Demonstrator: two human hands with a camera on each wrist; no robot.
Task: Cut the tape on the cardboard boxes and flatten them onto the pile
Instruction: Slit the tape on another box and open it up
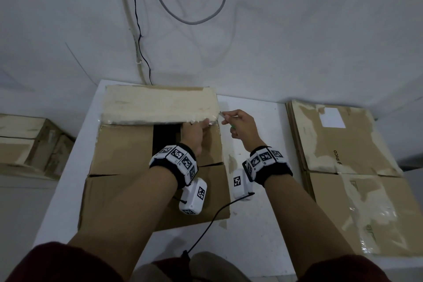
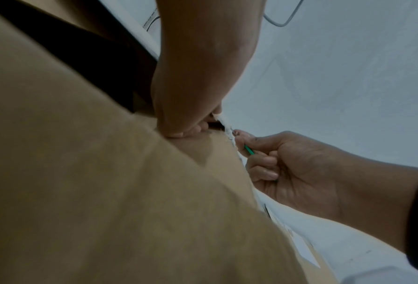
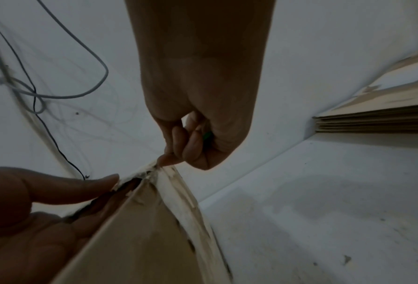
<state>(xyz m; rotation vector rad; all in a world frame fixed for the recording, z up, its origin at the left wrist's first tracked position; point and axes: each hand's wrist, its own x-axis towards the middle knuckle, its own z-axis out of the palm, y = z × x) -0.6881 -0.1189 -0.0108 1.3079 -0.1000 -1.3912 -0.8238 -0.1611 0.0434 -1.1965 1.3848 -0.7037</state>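
Both wrists hover above an open cardboard box [image 1: 128, 151]: my left hand [image 1: 194, 135] pinches its far flap [image 1: 160, 104], my right hand [image 1: 242, 126] clamps a green-handled cutter [image 2: 249, 149] at the flap's right corner; flattened boxes [image 1: 348, 167] lie off the table's [image 1: 251, 236] right edge.

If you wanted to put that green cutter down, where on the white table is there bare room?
Bare table lies between the open box and the flattened pile, nearest the person. It is crowded at the box's far right corner, where the left hand and the right hand with the cutter meet.
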